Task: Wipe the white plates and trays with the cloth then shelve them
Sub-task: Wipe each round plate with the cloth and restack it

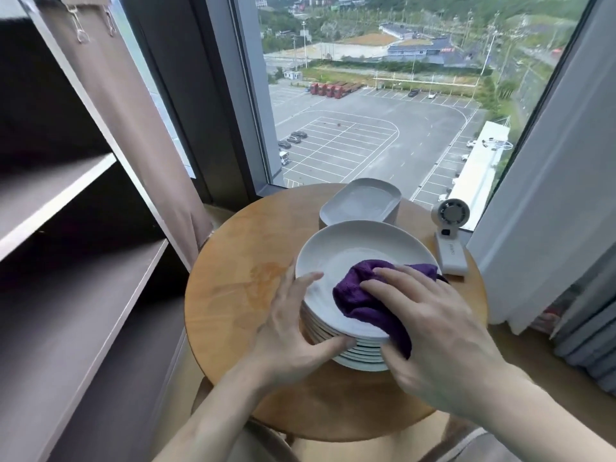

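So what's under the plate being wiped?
A stack of white plates, only their front rims showing, on the round table. The top plate, purple cloth, left hand and right hand hide the rest.

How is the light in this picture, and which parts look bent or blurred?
Head view: daylight from the window lights the top plate softly, without hard glare, while the shelves on the left are dim. Head view: the wide lens bends the window frame and shelf edges; the left hand, right hand and cloth look slightly soft.
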The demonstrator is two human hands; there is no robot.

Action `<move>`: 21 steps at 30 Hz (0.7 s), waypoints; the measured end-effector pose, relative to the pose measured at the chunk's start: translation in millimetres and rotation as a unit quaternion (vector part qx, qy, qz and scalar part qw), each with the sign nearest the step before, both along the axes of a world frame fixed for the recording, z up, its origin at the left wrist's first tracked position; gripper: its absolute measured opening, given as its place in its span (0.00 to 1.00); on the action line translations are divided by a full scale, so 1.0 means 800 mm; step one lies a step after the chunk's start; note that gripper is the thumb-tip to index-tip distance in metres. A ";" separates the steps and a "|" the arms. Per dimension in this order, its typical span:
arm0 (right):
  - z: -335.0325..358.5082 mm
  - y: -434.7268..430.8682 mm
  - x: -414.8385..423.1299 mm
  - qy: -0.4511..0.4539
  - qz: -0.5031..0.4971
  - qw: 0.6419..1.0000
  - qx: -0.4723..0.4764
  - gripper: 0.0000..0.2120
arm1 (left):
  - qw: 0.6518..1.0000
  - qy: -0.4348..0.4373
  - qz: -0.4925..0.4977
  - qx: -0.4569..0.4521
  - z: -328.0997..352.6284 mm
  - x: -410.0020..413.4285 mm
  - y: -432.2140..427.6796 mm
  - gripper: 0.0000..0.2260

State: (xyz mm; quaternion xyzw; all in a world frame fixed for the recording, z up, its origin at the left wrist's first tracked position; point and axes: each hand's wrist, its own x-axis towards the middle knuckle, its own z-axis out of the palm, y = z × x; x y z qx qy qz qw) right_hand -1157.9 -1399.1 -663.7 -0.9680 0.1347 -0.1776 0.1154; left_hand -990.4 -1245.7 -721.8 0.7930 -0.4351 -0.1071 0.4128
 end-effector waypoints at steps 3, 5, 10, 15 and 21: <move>-0.016 -0.003 -0.007 -0.021 -0.017 0.999 0.031 0.33 | 1.000 -0.012 0.004 -0.014 0.003 -0.002 -0.002 0.33; -0.023 -0.006 -0.008 -0.041 -0.030 0.998 0.043 0.35 | 1.000 -0.008 0.011 -0.011 0.006 -0.005 -0.004 0.31; -0.037 -0.006 0.003 -0.114 -0.013 0.993 -0.015 0.33 | 0.999 -0.011 0.032 -0.017 0.007 -0.005 0.001 0.28; -0.046 -0.006 0.004 -0.175 0.010 0.984 -0.032 0.28 | 0.999 -0.020 0.031 -0.040 0.004 0.000 0.001 0.27; -0.046 -0.011 0.002 -0.199 0.021 0.980 -0.005 0.23 | 0.995 -0.016 0.044 -0.084 0.000 0.005 0.001 0.25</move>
